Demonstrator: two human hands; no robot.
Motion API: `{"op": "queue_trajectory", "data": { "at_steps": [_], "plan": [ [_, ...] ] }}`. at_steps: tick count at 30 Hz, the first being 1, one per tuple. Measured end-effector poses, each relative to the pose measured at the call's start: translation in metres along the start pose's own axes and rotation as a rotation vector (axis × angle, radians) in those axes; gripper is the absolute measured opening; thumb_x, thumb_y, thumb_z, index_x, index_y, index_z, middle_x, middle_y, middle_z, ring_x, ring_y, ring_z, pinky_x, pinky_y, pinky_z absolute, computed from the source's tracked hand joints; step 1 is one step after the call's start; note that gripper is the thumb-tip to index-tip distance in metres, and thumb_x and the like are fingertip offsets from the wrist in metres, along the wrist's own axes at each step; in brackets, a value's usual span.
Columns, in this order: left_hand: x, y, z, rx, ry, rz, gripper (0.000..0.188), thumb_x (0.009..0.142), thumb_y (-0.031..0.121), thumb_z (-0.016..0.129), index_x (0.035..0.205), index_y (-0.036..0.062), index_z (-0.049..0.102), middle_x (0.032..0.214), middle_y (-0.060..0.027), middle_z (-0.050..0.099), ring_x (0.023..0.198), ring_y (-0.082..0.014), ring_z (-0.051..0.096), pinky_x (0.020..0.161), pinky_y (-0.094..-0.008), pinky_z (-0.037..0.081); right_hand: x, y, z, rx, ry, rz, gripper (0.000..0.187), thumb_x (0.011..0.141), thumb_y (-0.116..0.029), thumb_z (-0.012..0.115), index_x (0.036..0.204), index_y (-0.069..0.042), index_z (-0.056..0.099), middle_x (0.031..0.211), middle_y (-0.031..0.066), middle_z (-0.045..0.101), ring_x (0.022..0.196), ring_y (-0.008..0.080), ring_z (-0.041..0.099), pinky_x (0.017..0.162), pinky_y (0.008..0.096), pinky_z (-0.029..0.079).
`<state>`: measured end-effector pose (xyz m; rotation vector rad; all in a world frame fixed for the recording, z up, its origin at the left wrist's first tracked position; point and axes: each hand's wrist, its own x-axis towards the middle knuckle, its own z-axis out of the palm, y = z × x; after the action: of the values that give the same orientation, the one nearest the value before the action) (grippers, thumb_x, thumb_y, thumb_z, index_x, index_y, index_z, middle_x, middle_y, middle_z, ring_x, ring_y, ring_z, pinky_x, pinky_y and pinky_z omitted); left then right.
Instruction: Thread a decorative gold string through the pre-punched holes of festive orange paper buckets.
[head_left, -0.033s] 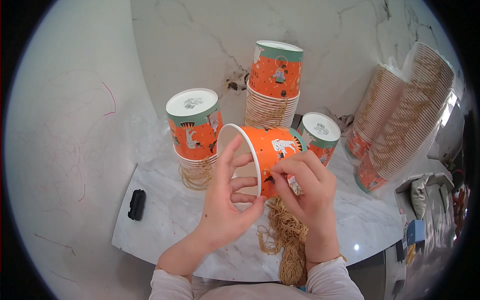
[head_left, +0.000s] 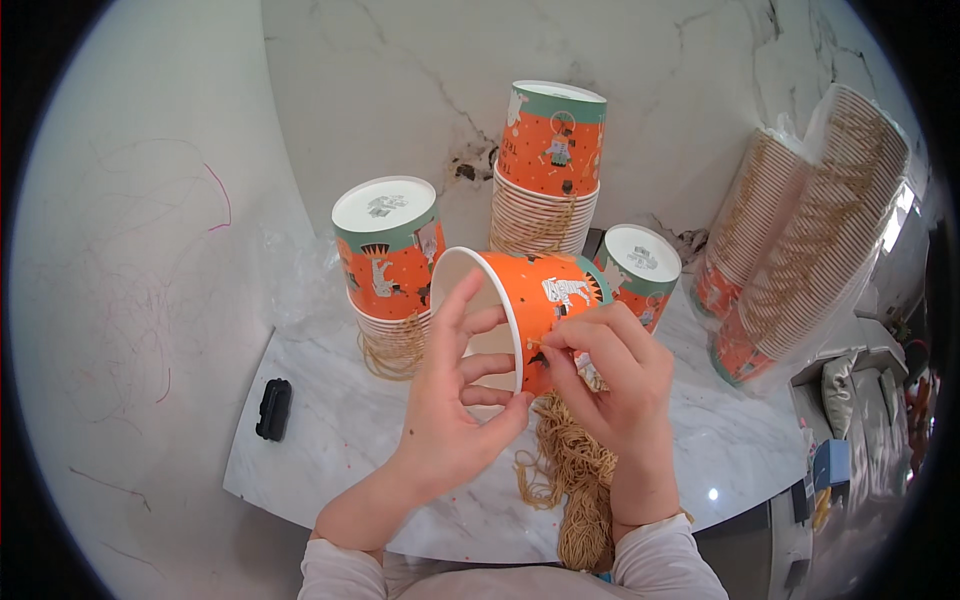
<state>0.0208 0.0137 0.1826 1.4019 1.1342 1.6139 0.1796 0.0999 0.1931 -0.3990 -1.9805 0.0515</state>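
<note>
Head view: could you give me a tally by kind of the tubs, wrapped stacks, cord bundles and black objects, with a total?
Held orange tub: 1
Upside-down tubs with white bases showing (left tub, middle tub, right tub): 3
Wrapped stacks (farther stack, nearer stack): 2
Tan cord bundle: 1
Black object: 1
Total: 8, leaving out nested tubs

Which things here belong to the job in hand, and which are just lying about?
Likely the job's:
held cup
cords
upturned cups
bagged cups

Apparently just lying about:
black object
blue box
cushion
</note>
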Motion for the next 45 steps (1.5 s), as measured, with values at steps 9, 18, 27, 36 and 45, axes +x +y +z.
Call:
{"op": "queue_trajectory", "data": {
  "at_steps": [9, 18, 27, 36, 45],
  "plan": [
    [-0.001, 0.000, -0.001, -0.001, 0.013, 0.010, 0.100, 0.081, -0.007, 0.068, 0.161, 0.0156, 0.012, 0.145, -0.0196, 0.044, 0.115, -0.0258, 0.066, 0.082, -0.0314, 0.060, 0.001, -0.001, -0.001, 0.016, -0.018, -0.012, 0.019, 0.077, 0.000, 0.075, 0.093, -0.005, 0.067, 0.087, 0.0073, 0.065, 0.071, 0.0240, 0.066, 0.059, 0.0339, 0.053],
    [-0.002, 0.001, 0.000, 0.006, 0.005, 0.009, 0.098, 0.081, -0.006, 0.068, 0.161, 0.0149, 0.014, 0.145, -0.0182, 0.046, 0.116, -0.0254, 0.066, 0.084, -0.0308, 0.060, -0.001, -0.001, 0.000, 0.020, -0.029, 0.010, 0.019, 0.078, 0.002, 0.074, 0.095, -0.004, 0.067, 0.090, 0.0088, 0.064, 0.073, 0.0256, 0.067, 0.060, 0.0349, 0.053],
    [0.003, -0.004, -0.002, -0.134, -0.007, 0.016, 0.075, 0.086, -0.006, 0.070, 0.151, 0.0028, 0.036, 0.144, -0.0171, 0.051, 0.111, -0.0207, 0.068, 0.088, -0.0299, 0.059, 0.000, -0.001, 0.007, 0.037, 0.008, 0.008, 0.021, 0.079, 0.003, 0.075, 0.097, -0.002, 0.068, 0.090, 0.0097, 0.064, 0.076, 0.0273, 0.066, 0.064, 0.0360, 0.054],
    [0.018, -0.029, -0.017, -0.550, -0.082, -0.181, 0.029, 0.100, 0.003, 0.062, 0.128, -0.0046, 0.059, 0.118, -0.0133, 0.069, 0.105, -0.0150, 0.069, 0.090, -0.0282, 0.058, 0.000, -0.005, 0.006, 0.064, -0.003, 0.065, 0.019, 0.079, 0.003, 0.076, 0.096, -0.003, 0.069, 0.087, 0.0095, 0.063, 0.075, 0.0266, 0.065, 0.064, 0.0345, 0.053],
    [0.020, -0.030, -0.020, -0.171, -0.036, -0.070, 0.010, 0.097, 0.001, 0.066, 0.106, -0.0029, 0.067, 0.099, -0.0054, 0.072, 0.088, -0.0099, 0.068, 0.079, -0.0240, 0.056, -0.002, -0.003, 0.004, 0.206, -0.110, 0.191, 0.014, 0.085, 0.001, 0.073, 0.098, -0.002, 0.069, 0.089, 0.0104, 0.064, 0.079, 0.0281, 0.065, 0.067, 0.0351, 0.052]
  ]
}}
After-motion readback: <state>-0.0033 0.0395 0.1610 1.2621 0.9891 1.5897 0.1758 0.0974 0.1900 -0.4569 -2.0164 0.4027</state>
